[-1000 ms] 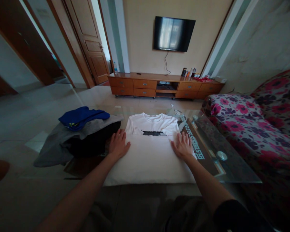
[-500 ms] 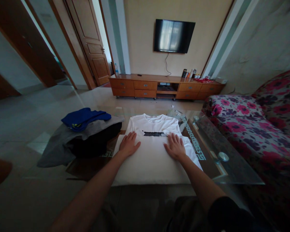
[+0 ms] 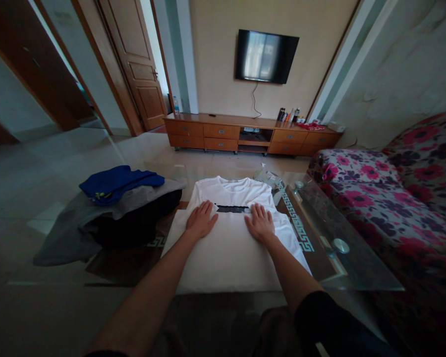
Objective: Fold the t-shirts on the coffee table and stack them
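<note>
We're clearly in a home living room: wall TV (image 3: 266, 55), wooden media cabinet (image 3: 250, 135) far, floral sofa (image 3: 386, 198) right.

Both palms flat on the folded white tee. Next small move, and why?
Probably slide the left hand and right hand apart, out along the folded-up edge: both lie flat near the middle of the white T-shirt, and nothing presses that edge's outer corners.

Both hands, left hand (image 3: 200, 220) & right hand (image 3: 260, 224), flat on folded white tee (image 3: 228, 238) on glass table (image 3: 342, 263).
</note>
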The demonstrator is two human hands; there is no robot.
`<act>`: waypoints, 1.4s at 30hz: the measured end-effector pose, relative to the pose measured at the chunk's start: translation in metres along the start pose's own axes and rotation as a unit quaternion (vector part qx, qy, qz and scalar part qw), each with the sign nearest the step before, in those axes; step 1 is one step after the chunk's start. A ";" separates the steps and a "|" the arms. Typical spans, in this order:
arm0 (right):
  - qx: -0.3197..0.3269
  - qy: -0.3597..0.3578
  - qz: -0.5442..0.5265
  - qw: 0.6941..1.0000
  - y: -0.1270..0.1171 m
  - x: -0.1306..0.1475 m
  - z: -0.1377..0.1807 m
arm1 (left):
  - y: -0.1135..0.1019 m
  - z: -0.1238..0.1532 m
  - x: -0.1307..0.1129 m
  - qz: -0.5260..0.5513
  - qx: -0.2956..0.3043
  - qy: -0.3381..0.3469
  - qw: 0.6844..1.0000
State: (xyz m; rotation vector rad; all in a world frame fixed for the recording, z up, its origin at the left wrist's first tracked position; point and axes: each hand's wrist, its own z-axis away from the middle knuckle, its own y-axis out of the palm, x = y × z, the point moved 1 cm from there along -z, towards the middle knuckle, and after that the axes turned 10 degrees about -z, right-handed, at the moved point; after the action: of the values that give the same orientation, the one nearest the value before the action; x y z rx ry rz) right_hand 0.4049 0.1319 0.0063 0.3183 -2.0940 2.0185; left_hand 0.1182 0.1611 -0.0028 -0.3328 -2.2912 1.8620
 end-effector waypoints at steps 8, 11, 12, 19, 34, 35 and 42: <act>0.004 -0.010 0.005 1.000 0.001 0.002 0.001 | 0.001 -0.006 -0.008 0.012 0.015 0.026 0.999; 0.002 -0.027 0.004 1.000 0.001 0.002 0.000 | 0.001 -0.006 -0.010 0.006 0.023 0.034 0.999; 0.002 -0.032 0.003 0.999 0.001 0.001 0.000 | 0.001 -0.006 -0.010 0.004 0.023 0.036 0.999; 0.010 -0.031 -0.008 0.999 0.001 0.000 0.000 | -0.002 -0.005 -0.012 0.004 0.025 0.043 0.999; -0.101 0.070 -0.143 0.982 -0.045 -0.073 -0.107 | -0.001 -0.095 0.079 0.086 -0.019 -0.134 0.987; -0.103 0.075 -0.146 0.981 -0.047 -0.081 -0.117 | 0.001 -0.103 0.086 0.088 -0.016 -0.153 0.984; -0.126 0.145 -0.186 0.964 -0.044 -0.117 -0.172 | 0.016 -0.141 0.119 0.109 -0.003 -0.201 0.973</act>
State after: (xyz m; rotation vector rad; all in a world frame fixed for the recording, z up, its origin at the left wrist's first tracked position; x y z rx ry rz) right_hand 0.5302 0.3034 0.0197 0.3210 -1.9087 1.4695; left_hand 0.0434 0.3304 0.0091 -0.2321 -2.6098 2.2031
